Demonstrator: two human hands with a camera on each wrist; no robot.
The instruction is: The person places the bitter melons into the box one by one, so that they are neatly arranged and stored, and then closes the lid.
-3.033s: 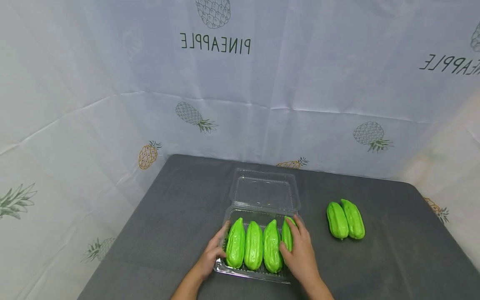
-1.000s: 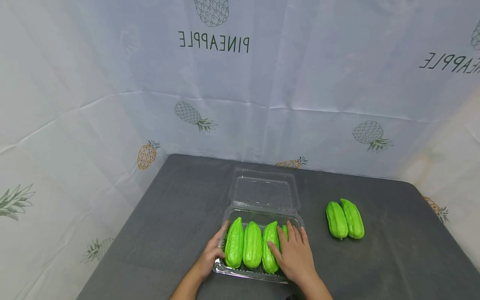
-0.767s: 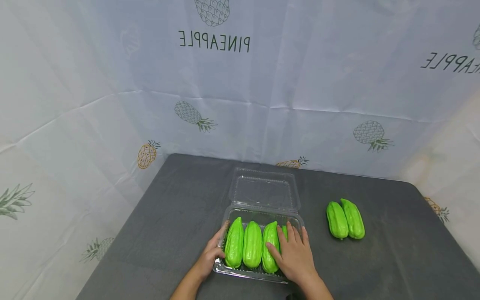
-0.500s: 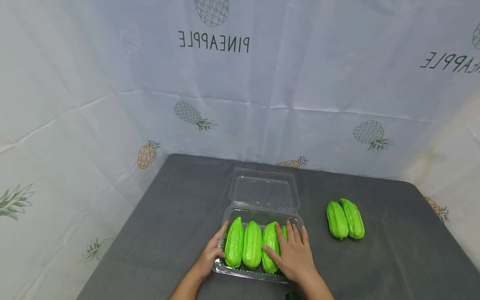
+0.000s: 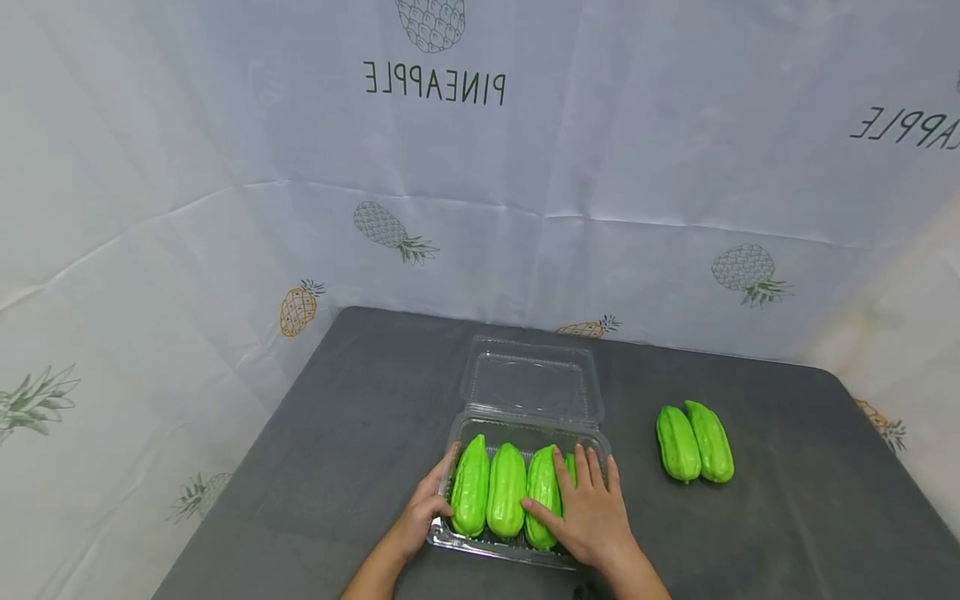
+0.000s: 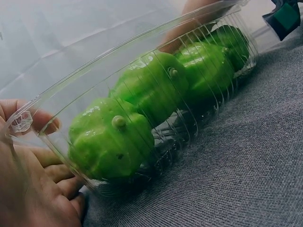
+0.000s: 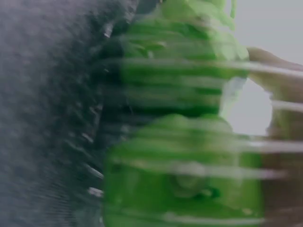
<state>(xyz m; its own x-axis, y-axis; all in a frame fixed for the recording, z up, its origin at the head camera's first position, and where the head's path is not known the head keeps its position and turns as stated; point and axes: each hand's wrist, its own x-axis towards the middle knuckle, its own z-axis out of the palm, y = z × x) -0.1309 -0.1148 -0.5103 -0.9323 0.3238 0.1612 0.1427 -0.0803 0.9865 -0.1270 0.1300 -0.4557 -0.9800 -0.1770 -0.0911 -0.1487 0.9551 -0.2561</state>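
A clear plastic clamshell box [image 5: 487, 547] stands on the table with its lid folded back. Bright green ridged gourds lie side by side in it: a left one [image 5: 470, 487], a middle one [image 5: 507, 492], a third [image 5: 543, 487] and a rightmost one [image 5: 571, 468] mostly hidden. My left hand [image 5: 422, 510] grips the box's left side; in the left wrist view its thumb [image 6: 45, 122] hooks over the rim, fingers outside. My right hand [image 5: 592, 508] rests spread, fingers straight, over the rightmost gourd, its thumb on the third. The right wrist view is blurred.
Two more green gourds [image 5: 695, 442] lie together on the dark grey table [image 5: 360, 400] to the right of the box. The clear lid [image 5: 532, 383] lies flat behind the box. A pineapple-print curtain [image 5: 465, 150] rises along the back and sides.
My right hand has gone from holding the rightmost gourd to lying flat over it, and its thumb has slid left across the third gourd. My left hand has stayed on the box.
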